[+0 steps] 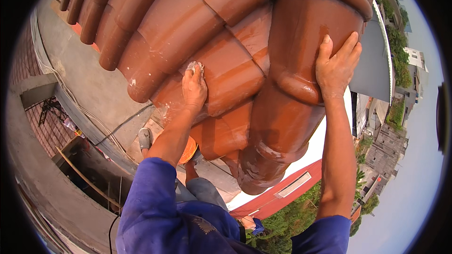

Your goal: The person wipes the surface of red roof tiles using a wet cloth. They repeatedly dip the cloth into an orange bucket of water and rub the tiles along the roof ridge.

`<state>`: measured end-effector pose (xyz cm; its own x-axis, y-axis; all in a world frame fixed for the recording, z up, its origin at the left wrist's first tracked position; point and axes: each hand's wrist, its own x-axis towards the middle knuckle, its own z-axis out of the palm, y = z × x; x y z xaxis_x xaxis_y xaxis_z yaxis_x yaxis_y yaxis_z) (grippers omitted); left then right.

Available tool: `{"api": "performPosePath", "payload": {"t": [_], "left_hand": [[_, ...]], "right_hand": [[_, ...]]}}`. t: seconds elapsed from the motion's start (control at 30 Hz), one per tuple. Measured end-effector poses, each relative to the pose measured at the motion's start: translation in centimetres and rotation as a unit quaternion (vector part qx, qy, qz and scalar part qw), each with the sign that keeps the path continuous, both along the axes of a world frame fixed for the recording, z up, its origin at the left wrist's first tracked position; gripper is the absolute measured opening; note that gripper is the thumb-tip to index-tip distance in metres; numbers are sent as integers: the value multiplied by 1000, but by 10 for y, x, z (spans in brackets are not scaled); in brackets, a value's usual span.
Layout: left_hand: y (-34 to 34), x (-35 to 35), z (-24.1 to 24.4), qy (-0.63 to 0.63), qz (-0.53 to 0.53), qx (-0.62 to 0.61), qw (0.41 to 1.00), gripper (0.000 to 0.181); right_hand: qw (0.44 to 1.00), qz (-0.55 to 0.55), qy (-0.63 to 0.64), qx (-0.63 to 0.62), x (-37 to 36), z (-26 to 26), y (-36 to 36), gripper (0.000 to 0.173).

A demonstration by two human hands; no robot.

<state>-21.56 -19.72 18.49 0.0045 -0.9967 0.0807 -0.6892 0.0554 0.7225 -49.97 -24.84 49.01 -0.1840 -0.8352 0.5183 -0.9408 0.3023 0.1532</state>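
Note:
Glazed red-brown roof tiles slope down in front of me, with pale specks and smears on their lower ends. My left hand presses a wadded, whitish cloth or sponge against one of these tiles; the wad is mostly covered by my fingers. Wet-looking streaks shine on the tile just right of it. Along the roof's right side runs a line of rounded ridge tiles. Flat on the flank of one ridge tile rests my right hand, fingers spread and holding nothing.
An orange bucket stands below the eave, partly behind my left forearm. Cables run along the concrete ledge at left. A dark opening with a bamboo pole lies lower left. Beyond the ridge, the ground drops away to vegetation.

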Motion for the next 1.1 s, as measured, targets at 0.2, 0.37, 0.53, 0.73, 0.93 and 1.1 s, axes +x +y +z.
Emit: {"api": "performPosePath", "payload": {"t": [0.2,0.37,0.53,0.73,0.93,1.1], "left_hand": [[-17,-8,32,6,-185,-19,982,44],[23,34,-11,32,-22,72,997,41],[33,26,-17,86,12,76,993,38],[16,22,-20,126,120,74,982,30],[22,7,23,127,-82,92,984,26],[-4,-30,76,142,-171,20,975,32]], "right_hand": [[1000,7,-8,-7,-6,-2,2,81],[1000,15,-13,-3,3,1,-2,81],[1000,8,9,-13,-8,0,2,80],[1000,21,12,-19,-5,-5,-1,80],[999,12,23,-21,-7,-4,-1,80],[999,14,26,-16,-5,-4,-2,81]]}}
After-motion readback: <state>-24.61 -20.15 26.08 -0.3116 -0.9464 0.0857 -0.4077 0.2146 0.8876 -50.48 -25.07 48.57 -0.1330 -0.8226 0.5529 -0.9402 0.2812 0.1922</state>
